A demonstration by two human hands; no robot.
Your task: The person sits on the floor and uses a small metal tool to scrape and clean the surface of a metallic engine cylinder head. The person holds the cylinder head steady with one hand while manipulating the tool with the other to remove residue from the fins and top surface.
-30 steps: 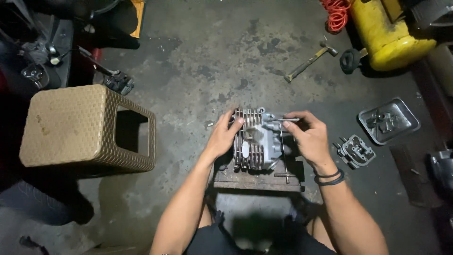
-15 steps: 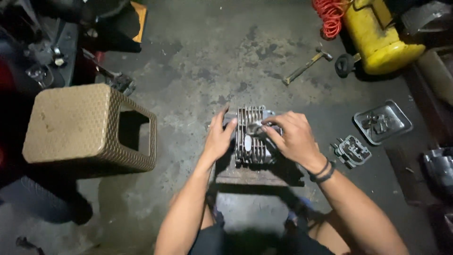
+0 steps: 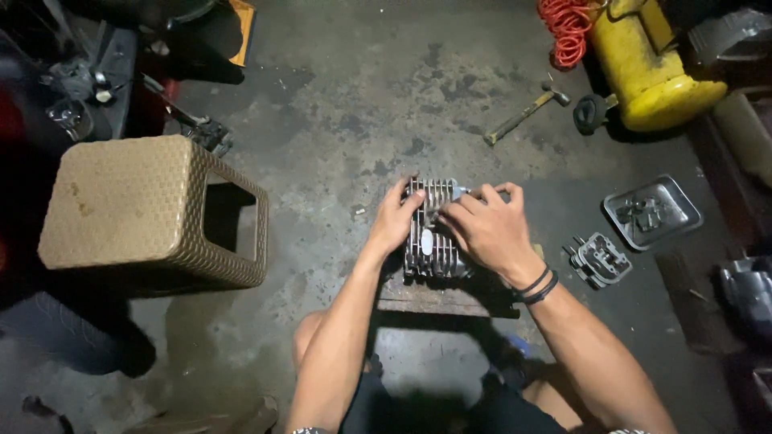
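Observation:
A finned grey metal engine cylinder head [image 3: 431, 241] rests on a wooden block [image 3: 442, 297] on the concrete floor in front of me. My left hand [image 3: 396, 219] grips its left side, fingers over the top fins. My right hand [image 3: 482, 229] lies across its right part, fingers curled on the metal; a small silvery part shows at my fingertips, and what it is stays unclear. Two dark bands circle my right wrist.
A tan woven plastic stool [image 3: 145, 213] stands to the left. A hammer [image 3: 524, 115], an orange coiled hose [image 3: 568, 30] and a yellow tank [image 3: 651, 68] lie at the back right. A metal tray with small parts [image 3: 653, 211] and a finned cover [image 3: 601, 259] sit at the right.
My right hand has moved left from the head's right end onto its top. My left hand keeps its grip. The view has shifted slightly.

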